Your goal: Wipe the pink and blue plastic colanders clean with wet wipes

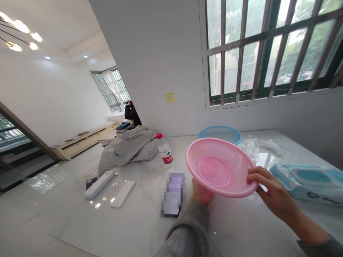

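I hold a pink plastic strainer basket point(218, 166) tilted up above the white table point(128, 225), its inside facing me. My left hand point(201, 194) grips its lower rim from beneath, fingers hidden behind the basket. On the right rim, my right hand point(270, 191) is closed, fingers curled over the edge. A blue strainer basket point(220, 134) lies on the table behind the pink one.
A water bottle with a red cap point(165, 150) stands left of the pink basket, beside a grey jacket point(128, 148). Two white flat bars point(109, 188) and a blurred-out object point(173, 194) lie nearer. A blue wipes pack point(308, 182) lies right. A person point(131, 113) is far back.
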### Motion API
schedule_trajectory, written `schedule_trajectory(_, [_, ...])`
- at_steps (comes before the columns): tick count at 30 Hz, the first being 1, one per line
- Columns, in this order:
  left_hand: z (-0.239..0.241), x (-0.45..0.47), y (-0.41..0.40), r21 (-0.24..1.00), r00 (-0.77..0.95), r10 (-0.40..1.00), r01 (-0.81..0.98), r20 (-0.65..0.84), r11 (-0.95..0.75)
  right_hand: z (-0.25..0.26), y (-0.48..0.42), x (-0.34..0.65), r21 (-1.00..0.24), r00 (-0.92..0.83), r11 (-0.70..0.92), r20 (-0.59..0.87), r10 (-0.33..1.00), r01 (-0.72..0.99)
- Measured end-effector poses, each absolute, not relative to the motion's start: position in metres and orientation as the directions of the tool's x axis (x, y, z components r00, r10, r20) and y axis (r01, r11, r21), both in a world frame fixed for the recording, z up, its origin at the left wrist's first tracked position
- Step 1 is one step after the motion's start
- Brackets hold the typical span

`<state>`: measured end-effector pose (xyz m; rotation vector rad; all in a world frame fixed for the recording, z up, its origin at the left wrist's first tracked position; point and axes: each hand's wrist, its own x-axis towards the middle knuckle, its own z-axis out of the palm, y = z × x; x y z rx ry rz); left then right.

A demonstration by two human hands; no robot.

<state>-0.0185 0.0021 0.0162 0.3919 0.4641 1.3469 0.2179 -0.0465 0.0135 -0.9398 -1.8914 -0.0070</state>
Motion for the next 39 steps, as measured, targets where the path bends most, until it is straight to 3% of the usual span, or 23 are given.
schedule_trajectory(4, [0.012, -0.016, 0.014, 0.416, 0.09, 0.985, -0.898, -0.149, 0.145, 0.011, -0.043, 0.224, -0.339, -0.163, 0.625, 0.779, 0.606, 0.703])
schedule_trajectory(7, [0.011, -0.013, 0.013, 0.376, 0.132, 0.973, -0.906, -0.187, 0.195, 0.01, -0.043, 0.225, -0.355, -0.091, 0.557, 0.779, 0.62, 0.751])
schedule_trajectory(16, [0.006, 0.004, -0.004, 0.449, 0.356, 0.928, -0.814, -0.115, 0.368, 0.008, -0.044, 0.216, -0.42, -0.033, 0.617, 0.809, 0.586, 0.665])
schedule_trajectory(21, [0.014, 0.001, -0.011, 0.514, 0.329, 0.944, -0.806, -0.023, 0.294, 0.012, -0.05, 0.21, -0.441, -0.134, 0.705, 0.789, 0.599, 0.555])
schedule_trajectory(26, [0.022, -0.015, -0.016, 0.519, 0.272, 0.955, -0.803, -0.116, 0.291, 0.012, -0.051, 0.208, -0.457, -0.213, 0.732, 0.756, 0.619, 0.506])
schedule_trajectory(35, [0.009, -0.019, 0.019, 0.396, 0.042, 0.985, -0.912, -0.165, 0.105, 0.004, -0.044, 0.218, -0.359, -0.142, 0.596, 0.763, 0.63, 0.718])
schedule_trajectory(39, [0.008, -0.012, 0.012, 0.369, 0.137, 0.978, -0.91, -0.16, 0.188, 0.007, -0.045, 0.221, -0.287, -0.038, 0.473, 0.824, 0.566, 0.833])
